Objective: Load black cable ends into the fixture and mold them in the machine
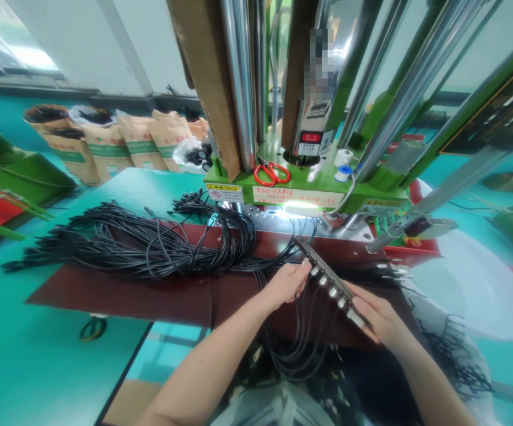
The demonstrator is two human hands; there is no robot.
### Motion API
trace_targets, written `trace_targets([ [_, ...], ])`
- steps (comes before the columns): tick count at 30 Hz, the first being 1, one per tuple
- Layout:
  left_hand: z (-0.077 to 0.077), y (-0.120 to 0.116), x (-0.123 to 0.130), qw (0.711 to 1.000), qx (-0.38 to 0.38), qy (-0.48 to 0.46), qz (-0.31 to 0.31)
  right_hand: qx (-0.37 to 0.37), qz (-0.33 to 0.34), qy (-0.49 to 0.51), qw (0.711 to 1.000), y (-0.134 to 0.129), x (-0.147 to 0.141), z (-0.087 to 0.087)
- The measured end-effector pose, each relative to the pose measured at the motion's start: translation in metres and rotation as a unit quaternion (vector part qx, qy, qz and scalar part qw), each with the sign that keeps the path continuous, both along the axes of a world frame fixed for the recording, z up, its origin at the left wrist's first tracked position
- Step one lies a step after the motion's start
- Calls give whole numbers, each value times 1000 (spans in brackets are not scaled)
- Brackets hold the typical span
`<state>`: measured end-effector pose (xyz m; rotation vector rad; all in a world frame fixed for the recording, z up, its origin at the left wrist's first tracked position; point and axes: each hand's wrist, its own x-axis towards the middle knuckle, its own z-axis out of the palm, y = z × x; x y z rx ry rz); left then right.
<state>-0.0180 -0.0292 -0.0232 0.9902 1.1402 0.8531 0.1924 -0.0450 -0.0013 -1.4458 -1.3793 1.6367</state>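
Observation:
A long dark metal mold bar (327,273) is held at a slant over the brown work board, between my two hands. Several silver cable connectors (332,292) sit in a row along its near edge, with black cables hanging from them toward my lap. My left hand (288,283) pinches the bar near its upper left part, thumb on top. My right hand (379,316) grips the lower right end, its fingers along the side. Left of my hands lies a large bundle of black cables (149,242) on the board.
Ahead stands a green press machine (238,180) with a lit work area, steel columns and red-handled scissors (272,174) on top. More cable ends (389,273) lie right of the bar. A round white tray (473,284) is at the right. Paper sacks (105,145) stand behind the table.

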Motion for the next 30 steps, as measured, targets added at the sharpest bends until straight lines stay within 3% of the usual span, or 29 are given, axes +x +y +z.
trace_targets([
  [8, 1, 1, -3, 1000, -16, -1, -24, -12, 8, 14, 1000, 2, 1, 4],
  [14, 3, 0, -10, 998, 2, 23, -60, -27, 53, 3, 998, 3, 5, 6],
  [20, 4, -2, -12, 998, 9, 19, -56, 86, 170, -41, 981, 10, 10, 3],
  [25, 4, -1, -9, 996, 14, 47, -68, 101, 144, -58, 983, 4, 9, 3],
  [30, 4, -3, -5, 994, 54, 77, -48, 113, 124, -50, 985, -4, 27, 16],
])
